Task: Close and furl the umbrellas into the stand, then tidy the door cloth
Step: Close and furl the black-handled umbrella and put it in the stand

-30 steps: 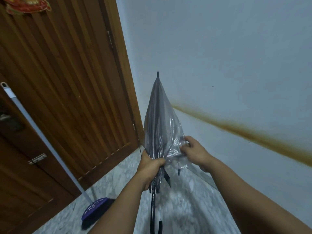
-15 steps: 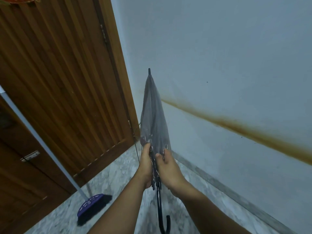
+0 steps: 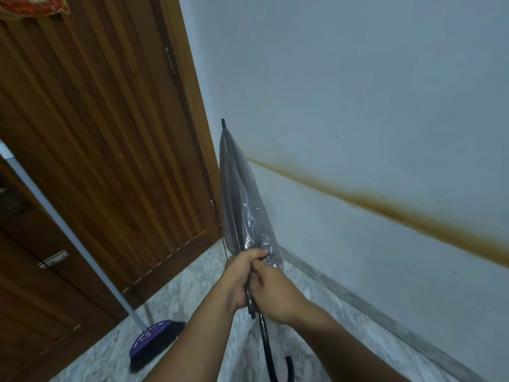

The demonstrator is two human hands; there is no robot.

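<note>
A clear plastic umbrella (image 3: 239, 205) with a black tip and a black hooked handle (image 3: 278, 362) is held upright in front of me, its canopy gathered into a narrow cone. My left hand (image 3: 241, 279) grips the lower end of the folded canopy from the left. My right hand (image 3: 275, 293) holds the same bunched end from the right, fingers curled round the ribs and shaft. The two hands touch each other. No stand and no door cloth are in view.
A wooden door (image 3: 96, 161) fills the left side. A purple-headed broom (image 3: 154, 340) leans against it with its pale handle (image 3: 68, 232) rising left. A white wall (image 3: 358, 106) with a brown stain band (image 3: 413, 216) runs on the right, above the marble floor (image 3: 192, 293).
One second ago my right hand was pinching a loose flap out to the right. It has since come in beside the left, and the canopy is drawn tighter and narrower.
</note>
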